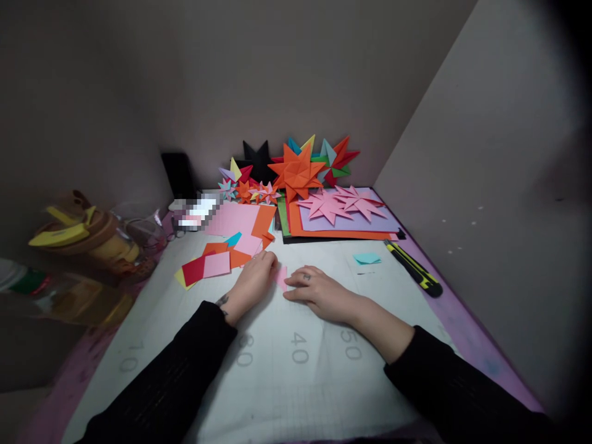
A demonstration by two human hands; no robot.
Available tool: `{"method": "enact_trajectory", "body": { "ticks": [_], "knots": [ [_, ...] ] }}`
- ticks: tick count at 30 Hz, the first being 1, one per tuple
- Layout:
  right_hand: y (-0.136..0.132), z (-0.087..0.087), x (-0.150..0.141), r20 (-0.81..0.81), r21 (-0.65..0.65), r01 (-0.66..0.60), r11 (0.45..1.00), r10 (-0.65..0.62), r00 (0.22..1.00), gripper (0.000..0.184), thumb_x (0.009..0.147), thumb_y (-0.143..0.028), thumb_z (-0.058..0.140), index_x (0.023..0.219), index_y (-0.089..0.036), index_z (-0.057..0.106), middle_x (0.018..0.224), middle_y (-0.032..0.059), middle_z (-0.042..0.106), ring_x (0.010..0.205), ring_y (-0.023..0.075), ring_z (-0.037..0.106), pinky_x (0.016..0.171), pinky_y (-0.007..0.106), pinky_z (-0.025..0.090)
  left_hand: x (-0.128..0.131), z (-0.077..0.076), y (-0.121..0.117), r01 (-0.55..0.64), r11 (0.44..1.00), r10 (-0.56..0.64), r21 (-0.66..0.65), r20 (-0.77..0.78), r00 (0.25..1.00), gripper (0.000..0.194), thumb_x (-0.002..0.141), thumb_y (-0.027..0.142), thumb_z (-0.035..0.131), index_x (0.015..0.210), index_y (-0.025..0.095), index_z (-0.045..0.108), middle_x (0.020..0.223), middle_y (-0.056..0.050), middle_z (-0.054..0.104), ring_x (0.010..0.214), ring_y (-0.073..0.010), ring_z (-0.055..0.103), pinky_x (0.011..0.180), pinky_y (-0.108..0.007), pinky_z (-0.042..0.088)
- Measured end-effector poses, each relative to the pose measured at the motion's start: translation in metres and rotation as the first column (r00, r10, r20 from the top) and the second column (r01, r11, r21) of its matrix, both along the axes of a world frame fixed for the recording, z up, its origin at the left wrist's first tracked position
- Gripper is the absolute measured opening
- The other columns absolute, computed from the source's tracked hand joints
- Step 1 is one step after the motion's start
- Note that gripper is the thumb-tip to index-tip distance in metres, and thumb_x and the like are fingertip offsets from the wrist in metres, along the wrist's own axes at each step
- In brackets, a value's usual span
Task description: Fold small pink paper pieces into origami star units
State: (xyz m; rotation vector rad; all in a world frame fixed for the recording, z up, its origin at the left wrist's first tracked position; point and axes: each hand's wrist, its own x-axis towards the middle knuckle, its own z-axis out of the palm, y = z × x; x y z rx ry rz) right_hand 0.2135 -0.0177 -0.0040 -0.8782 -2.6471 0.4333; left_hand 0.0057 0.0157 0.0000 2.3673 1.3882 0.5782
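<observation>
A small pink paper piece (280, 277) lies on the white cutting mat (296, 357) between my two hands. My left hand (253, 282) rests knuckles up with its fingers curled, pinching the paper's left edge. My right hand (319, 291) lies flat with its fingers pressed together on the paper's right side. Both arms wear black sleeves. Most of the paper is hidden under the fingers.
Loose red, pink, orange and yellow paper sheets (217, 262) lie behind my left hand. Folded paper stars (296, 172) and pink stars (342, 205) on stacked sheets stand at the back. A yellow-black utility knife (413, 267) and a light blue paper scrap (367, 258) lie at right. Containers (87, 240) crowd the left.
</observation>
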Motion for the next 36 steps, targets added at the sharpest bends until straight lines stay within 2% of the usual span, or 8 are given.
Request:
{"method": "enact_trajectory", "body": {
  "ticks": [4, 8, 16, 20, 23, 26, 28, 36],
  "knots": [
    [-0.003, 0.004, -0.002, 0.034, 0.029, 0.007, 1.000, -0.008, 0.999, 0.029, 0.089, -0.015, 0.047, 0.108, -0.029, 0.065, 0.122, 0.0042, 0.059, 0.118, 0.0226, 0.042, 0.100, 0.046, 0.033, 0.000, -0.001, 0.002, -0.009, 1.000, 0.010, -0.003, 0.029, 1.000, 0.012, 0.083, 0.010, 0.037, 0.081, 0.019, 0.045, 0.079, -0.002, 0.050, 0.073, -0.0162, 0.047, 0.063, -0.028, 0.037],
    [-0.007, 0.006, -0.004, 0.085, 0.056, 0.002, 0.998, -0.007, 0.996, 0.030, 0.091, -0.015, 0.045, 0.113, -0.027, 0.061, 0.130, 0.0024, 0.054, 0.126, 0.0260, 0.034, 0.105, 0.051, 0.026, -0.001, -0.002, 0.003, -0.008, 1.000, 0.008, -0.006, 0.033, 0.999, 0.012, 0.083, 0.010, 0.038, 0.082, 0.019, 0.046, 0.080, -0.002, 0.051, 0.073, -0.0161, 0.047, 0.063, -0.028, 0.037],
    [-0.010, 0.009, -0.008, 0.153, 0.040, -0.061, 0.997, 0.054, 0.987, 0.037, 0.088, -0.008, 0.043, 0.119, -0.024, 0.055, 0.127, 0.0046, 0.057, 0.116, 0.0223, 0.045, 0.105, 0.049, 0.025, -0.005, -0.010, 0.005, 0.000, 0.997, 0.005, 0.079, -0.059, 0.998, 0.016, 0.085, 0.010, 0.038, 0.089, 0.018, 0.051, 0.087, -0.005, 0.054, 0.079, -0.0186, 0.051, 0.069, -0.030, 0.041],
    [-0.012, 0.009, -0.009, 0.205, 0.068, -0.065, 0.996, 0.049, 0.978, 0.041, 0.087, -0.008, 0.042, 0.123, -0.025, 0.051, 0.130, 0.0050, 0.055, 0.115, 0.0234, 0.046, 0.103, 0.049, 0.026, -0.007, -0.001, 0.003, -0.070, 0.984, 0.068, 0.161, 0.022, 0.997, 0.023, 0.085, 0.007, 0.036, 0.100, 0.017, 0.051, 0.095, -0.008, 0.055, 0.091, -0.0203, 0.053, 0.077, -0.032, 0.044],
    [-0.013, 0.009, -0.010, 0.219, 0.088, -0.061, 0.994, 0.040, 0.975, 0.038, 0.088, -0.008, 0.042, 0.121, -0.024, 0.052, 0.131, 0.0052, 0.055, 0.114, 0.0238, 0.047, 0.102, 0.050, 0.028, -0.008, 0.008, -0.004, -0.102, 0.982, 0.090, 0.158, 0.083, 0.993, 0.014, 0.085, 0.016, 0.044, 0.098, 0.019, 0.050, 0.094, -0.006, 0.055, 0.090, -0.0206, 0.054, 0.077, -0.033, 0.044],
    [-0.014, 0.010, -0.011, 0.217, 0.116, -0.063, 0.991, 0.037, 0.975, 0.031, 0.090, -0.012, 0.042, 0.116, -0.022, 0.055, 0.126, 0.0063, 0.058, 0.111, 0.0239, 0.048, 0.101, 0.049, 0.030, -0.006, 0.011, -0.012, -0.053, 0.998, 0.053, 0.046, 0.011, 0.999, 0.023, 0.078, 0.027, 0.059, 0.097, 0.019, 0.050, 0.094, -0.006, 0.056, 0.088, -0.0221, 0.055, 0.071, -0.032, 0.045],
    [-0.014, 0.011, -0.012, 0.208, 0.127, -0.063, 0.990, 0.035, 0.978, 0.026, 0.090, -0.015, 0.043, 0.111, -0.021, 0.057, 0.123, 0.0065, 0.060, 0.110, 0.0237, 0.048, 0.100, 0.048, 0.031, -0.005, 0.009, -0.015, -0.069, 0.998, 0.069, 0.006, -0.050, 0.996, 0.030, 0.075, 0.031, 0.063, 0.098, 0.019, 0.049, 0.095, -0.006, 0.056, 0.088, -0.0232, 0.055, 0.070, -0.032, 0.045],
    [-0.015, 0.012, -0.012, 0.191, 0.119, -0.047, 0.992, 0.023, 0.981, 0.017, 0.090, -0.020, 0.047, 0.101, -0.021, 0.060, 0.126, 0.0043, 0.059, 0.111, 0.0244, 0.049, 0.102, 0.049, 0.032, -0.006, 0.008, -0.010, -0.231, 0.971, 0.240, 0.066, -0.203, 0.949, 0.030, 0.079, 0.034, 0.060, 0.101, 0.018, 0.048, 0.097, -0.008, 0.056, 0.089, -0.0245, 0.057, 0.071, -0.032, 0.043]
  ]
}}
